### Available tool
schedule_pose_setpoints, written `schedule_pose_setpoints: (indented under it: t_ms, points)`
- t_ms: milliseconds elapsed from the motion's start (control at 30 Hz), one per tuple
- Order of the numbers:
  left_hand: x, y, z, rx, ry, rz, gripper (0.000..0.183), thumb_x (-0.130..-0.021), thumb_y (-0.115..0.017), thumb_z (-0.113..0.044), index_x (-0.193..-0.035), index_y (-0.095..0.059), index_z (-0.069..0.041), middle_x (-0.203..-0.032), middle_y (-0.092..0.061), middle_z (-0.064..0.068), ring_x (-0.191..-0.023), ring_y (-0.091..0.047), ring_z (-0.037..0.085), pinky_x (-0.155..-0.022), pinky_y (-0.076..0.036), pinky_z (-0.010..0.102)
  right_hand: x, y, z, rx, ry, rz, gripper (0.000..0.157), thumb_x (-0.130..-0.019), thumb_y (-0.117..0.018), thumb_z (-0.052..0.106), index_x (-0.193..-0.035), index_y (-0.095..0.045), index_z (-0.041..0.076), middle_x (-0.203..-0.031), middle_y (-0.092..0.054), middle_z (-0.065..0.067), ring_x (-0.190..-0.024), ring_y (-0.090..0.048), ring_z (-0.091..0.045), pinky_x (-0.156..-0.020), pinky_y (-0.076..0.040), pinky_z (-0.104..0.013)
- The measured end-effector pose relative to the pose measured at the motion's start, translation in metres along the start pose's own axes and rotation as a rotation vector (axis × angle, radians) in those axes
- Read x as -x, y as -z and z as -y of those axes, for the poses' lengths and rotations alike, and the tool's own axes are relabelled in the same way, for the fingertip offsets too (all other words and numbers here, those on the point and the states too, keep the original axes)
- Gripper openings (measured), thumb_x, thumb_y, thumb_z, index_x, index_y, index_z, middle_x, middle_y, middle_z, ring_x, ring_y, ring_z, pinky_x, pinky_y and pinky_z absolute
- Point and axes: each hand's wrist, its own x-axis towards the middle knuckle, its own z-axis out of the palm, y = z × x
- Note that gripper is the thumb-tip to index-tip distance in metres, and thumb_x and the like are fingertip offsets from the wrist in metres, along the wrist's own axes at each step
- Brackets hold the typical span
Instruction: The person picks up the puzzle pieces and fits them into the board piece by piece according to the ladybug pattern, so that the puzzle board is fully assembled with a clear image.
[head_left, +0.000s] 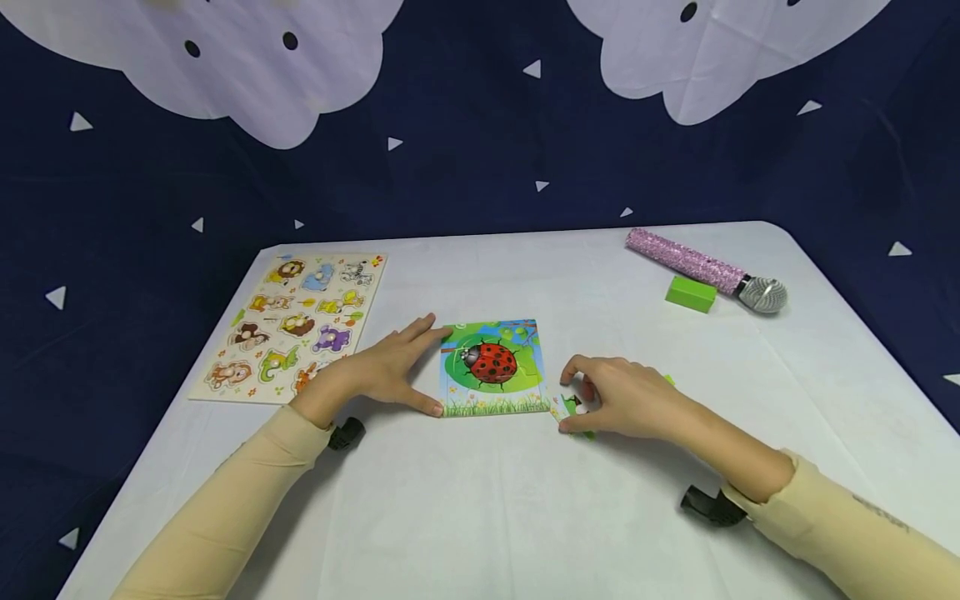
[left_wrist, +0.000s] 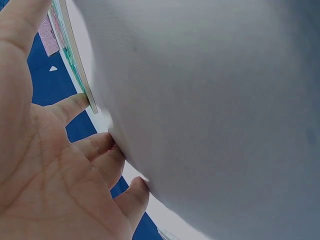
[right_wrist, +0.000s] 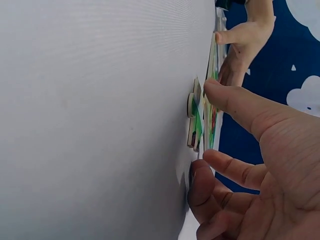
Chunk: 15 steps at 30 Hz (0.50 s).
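Observation:
A square ladybug jigsaw puzzle (head_left: 491,367) lies in mid-table, its grass strip toward the person. My left hand (head_left: 393,367) is spread along its left side, thumb at the near corner and index finger at the far corner. Off the puzzle's right edge, my right hand (head_left: 630,396) arches low over loose puzzle pieces (right_wrist: 196,117), white and green, lying on the table. In the right wrist view, the thumb (right_wrist: 220,92) and index finger (right_wrist: 232,167) stand on either side of these pieces. The palm partly hides them in the head view.
An animal peg puzzle board (head_left: 258,358) lies at the left, partly behind the left hand. At the back right are a pink glitter microphone (head_left: 690,260) and a green block (head_left: 691,294). A small green bit (head_left: 669,380) peeks out beyond the right hand.

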Motion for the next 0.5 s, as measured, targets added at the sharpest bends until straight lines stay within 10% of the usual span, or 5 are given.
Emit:
schedule_pose_setpoints:
  t_ms: [500]
  points:
    - [0.0000,0.0001,0.0000,0.004,0.010,0.004,0.127,-0.079,-0.092,-0.059,-0.174,-0.018,-0.018,-0.182,0.000,0.019,-0.169,-0.004,0.041,-0.136,-0.012,0.064,0.0024,-0.0020,-0.0018,-0.009,-0.002,0.020,0.047,-0.080,-0.093,0.045,-0.113,-0.069,0.022,-0.085,-0.065,0.011,-0.070,-0.054,-0.008,-0.063,-0.045,-0.029]
